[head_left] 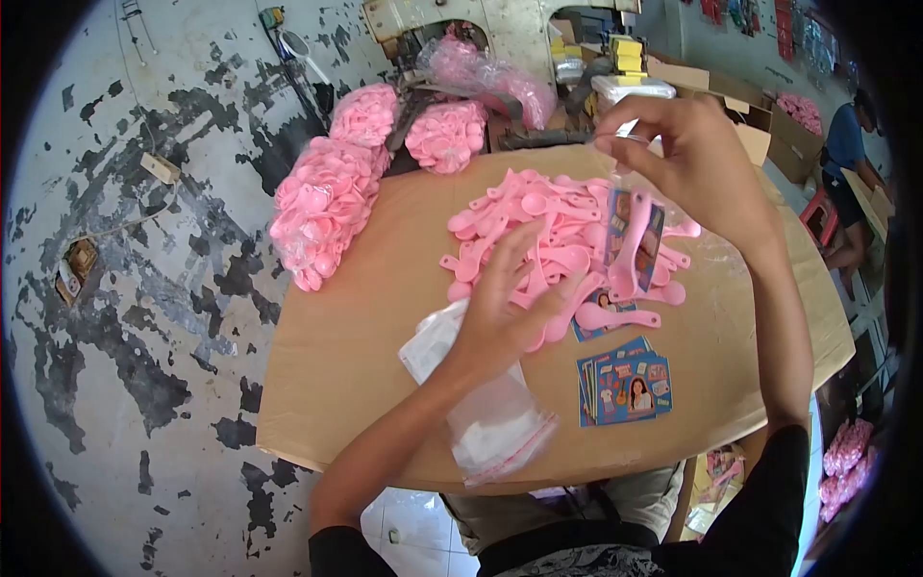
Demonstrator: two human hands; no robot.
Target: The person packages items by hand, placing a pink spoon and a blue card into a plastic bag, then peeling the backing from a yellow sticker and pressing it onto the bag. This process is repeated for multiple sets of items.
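My right hand [687,159], raised over the right side of the table, pinches the top of a clear plastic bag. Inside the hanging bag are a pink spoon [630,245] and a blue printed card [652,252]. My left hand [510,313] has its fingers apart over the near left edge of a heap of pink spoons [548,207]. Under my left forearm lies a stack of clear plastic bags [500,428]. A pile of blue printed cards [630,385] rests right of them, and one spoon [615,316] lies partly over another card.
Filled bags of pink pieces [327,207] stand at the back left of the brown table [336,385]. Behind are a machine [510,34], yellow boxes [628,55] and cardboard boxes [793,144]. Another person [848,144] sits at the far right.
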